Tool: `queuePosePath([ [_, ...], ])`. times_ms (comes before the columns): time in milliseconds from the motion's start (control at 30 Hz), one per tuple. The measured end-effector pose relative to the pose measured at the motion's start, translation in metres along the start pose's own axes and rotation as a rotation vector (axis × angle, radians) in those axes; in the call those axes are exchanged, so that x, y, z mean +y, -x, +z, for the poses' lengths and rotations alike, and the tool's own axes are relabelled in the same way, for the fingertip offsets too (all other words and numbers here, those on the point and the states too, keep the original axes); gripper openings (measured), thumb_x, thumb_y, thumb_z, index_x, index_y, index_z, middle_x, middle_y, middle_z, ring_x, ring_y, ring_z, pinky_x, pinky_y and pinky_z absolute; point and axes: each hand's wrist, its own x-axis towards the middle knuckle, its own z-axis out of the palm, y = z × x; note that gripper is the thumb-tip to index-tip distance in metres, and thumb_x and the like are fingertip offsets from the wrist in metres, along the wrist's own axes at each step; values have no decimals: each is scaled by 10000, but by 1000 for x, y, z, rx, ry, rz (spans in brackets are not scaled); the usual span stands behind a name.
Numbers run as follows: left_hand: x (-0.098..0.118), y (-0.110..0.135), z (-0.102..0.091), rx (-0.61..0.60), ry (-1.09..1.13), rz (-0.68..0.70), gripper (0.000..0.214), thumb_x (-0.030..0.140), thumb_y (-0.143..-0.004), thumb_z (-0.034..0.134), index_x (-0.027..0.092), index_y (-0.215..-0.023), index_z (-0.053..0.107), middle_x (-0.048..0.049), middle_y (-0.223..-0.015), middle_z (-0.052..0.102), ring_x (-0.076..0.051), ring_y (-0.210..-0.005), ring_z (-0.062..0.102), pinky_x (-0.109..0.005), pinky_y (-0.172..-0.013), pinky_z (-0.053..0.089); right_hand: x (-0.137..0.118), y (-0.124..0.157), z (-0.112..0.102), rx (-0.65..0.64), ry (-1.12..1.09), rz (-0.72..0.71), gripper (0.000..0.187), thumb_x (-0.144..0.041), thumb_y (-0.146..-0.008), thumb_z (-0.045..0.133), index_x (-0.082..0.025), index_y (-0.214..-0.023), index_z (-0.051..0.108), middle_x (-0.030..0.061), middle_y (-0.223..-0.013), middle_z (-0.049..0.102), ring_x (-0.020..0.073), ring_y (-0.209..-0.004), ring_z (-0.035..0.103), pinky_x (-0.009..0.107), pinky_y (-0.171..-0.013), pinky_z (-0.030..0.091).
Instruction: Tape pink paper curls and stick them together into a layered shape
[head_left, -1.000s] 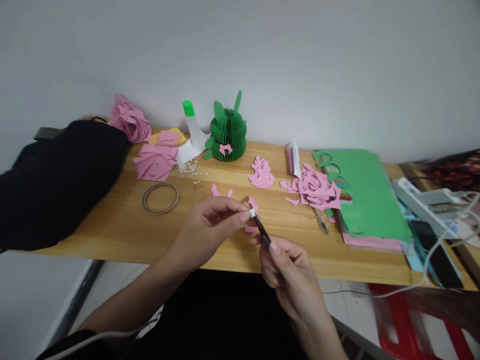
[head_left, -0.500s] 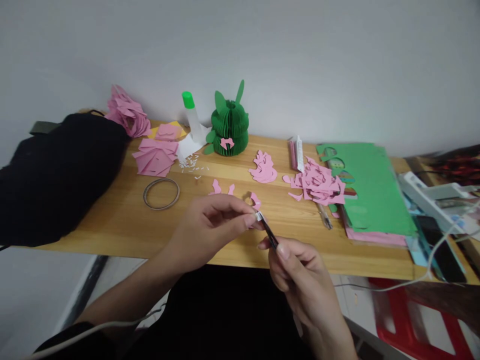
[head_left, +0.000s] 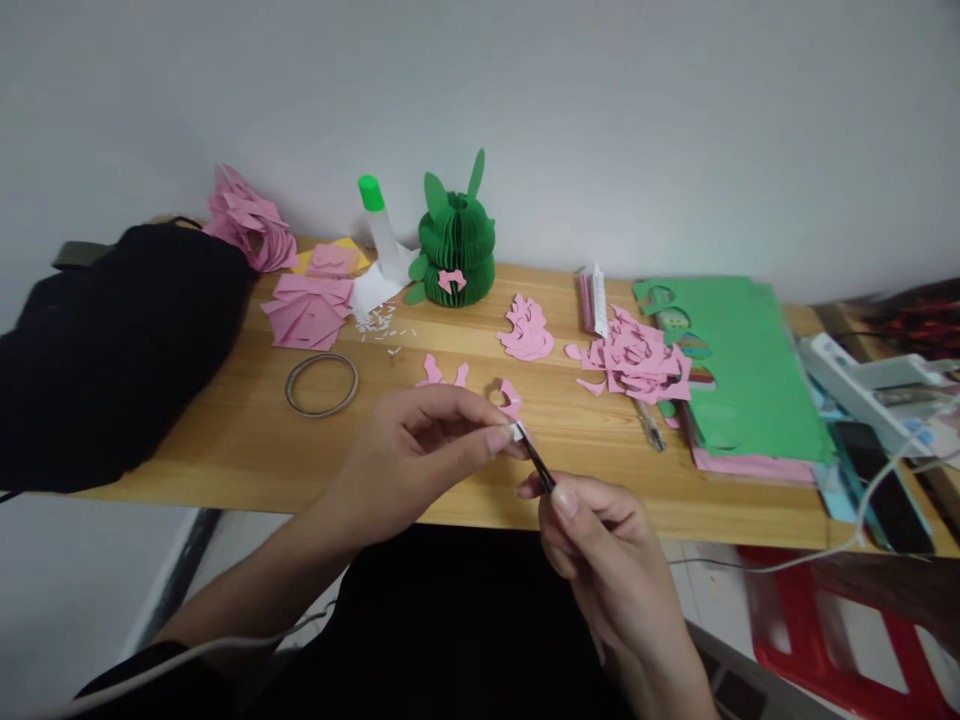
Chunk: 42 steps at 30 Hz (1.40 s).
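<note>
Between thumb and fingers, my left hand [head_left: 427,450] pinches a small white piece [head_left: 517,431], probably paper. My right hand [head_left: 600,540] is closed on slim dark tweezers [head_left: 538,465], whose tips touch the white piece. Just beyond my left hand, pink paper cutouts [head_left: 442,372] and a curled pink strip [head_left: 509,398] lie on the wooden table [head_left: 420,500]. Farther back stands a green honeycomb paper figure [head_left: 456,245] with leaf-like ears and a pink bow shape on its front.
Left are a black bag [head_left: 127,360], pink paper squares [head_left: 311,312], a tape roll [head_left: 289,402] and a glue bottle [head_left: 381,235]. Right lie pink scraps [head_left: 637,360], a pen [head_left: 651,428], green sheets [head_left: 757,380] and a phone [head_left: 885,490]. A white cable [head_left: 862,525] crosses the table edge.
My hands stay almost still, with the tweezers at the white piece. The view has shifted slightly; no object on the table has visibly moved.
</note>
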Motion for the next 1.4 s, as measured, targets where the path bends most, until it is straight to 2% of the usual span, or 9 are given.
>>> queuePosePath([
  [433, -2, 2, -2, -34, 25, -17, 65, 112, -782, 708, 163, -750, 733, -25, -776, 779, -112, -712, 728, -151, -687, 586, 4, 1, -3, 14, 82, -23, 305, -473, -820, 711, -184, -848, 804, -67, -480, 330, 53, -436, 225, 207, -399, 164],
  [567, -3, 3, -3, -27, 21, -11, 64, 118, -794, 711, 172, -768, 733, -20, -796, 783, -114, -735, 736, -153, -699, 587, 5, 2, -2, 18, 109, -76, 272, -458, -810, 722, -203, -843, 809, -65, -475, 350, 56, -433, 235, 205, -388, 178],
  [700, -4, 4, -6, -43, 32, 12, 75, 124, -812, 710, 191, -783, 729, -15, -835, 788, -136, -809, 749, -187, -757, 592, 5, 3, -2, 94, 158, -145, 195, -417, -785, 756, -248, -864, 813, -58, -469, 407, 65, -429, 254, 206, -376, 200],
  [800, -2, 4, -9, -35, -1, 29, 56, 188, -841, 705, 186, -785, 714, -39, -903, 786, -168, -893, 744, -249, -834, 592, 5, 6, -6, 97, 272, -202, 146, -385, -798, 747, -269, -862, 807, -22, -538, 551, 94, -463, 368, 228, -428, 346],
  [900, 3, 3, -11, 2, -86, 5, 55, 211, -842, 703, 172, -803, 697, -46, -854, 779, -168, -822, 744, -254, -792, 604, 1, 9, -13, 75, 477, -292, 118, -343, -808, 738, -267, -880, 792, 9, -631, 651, 144, -542, 500, 270, -511, 443],
  [967, 7, 2, -11, -8, -148, -17, 46, 175, -811, 721, 169, -842, 687, -32, -821, 773, -151, -766, 739, -219, -731, 603, -4, 10, -18, 43, 638, -342, 108, -308, -829, 719, -257, -903, 779, 14, -667, 680, 151, -563, 533, 271, -525, 446],
  [1100, 11, 1, -11, -85, -252, -5, 181, 157, -762, 755, 170, -924, 675, -13, -834, 766, -123, -730, 723, -173, -685, 587, -18, 10, -21, -41, 867, -389, 128, -302, -869, 674, -205, -877, 757, 28, -706, 705, 146, -583, 582, 261, -541, 452],
  [1400, 11, -3, -13, -155, -404, 76, 192, 126, -775, 734, 188, -952, 690, 10, -816, 756, -93, -712, 702, -149, -700, 577, -30, 10, -21, -57, 980, -461, 141, -278, -866, 674, -161, -919, 731, 3, -630, 663, 117, -510, 569, 238, -494, 455],
])
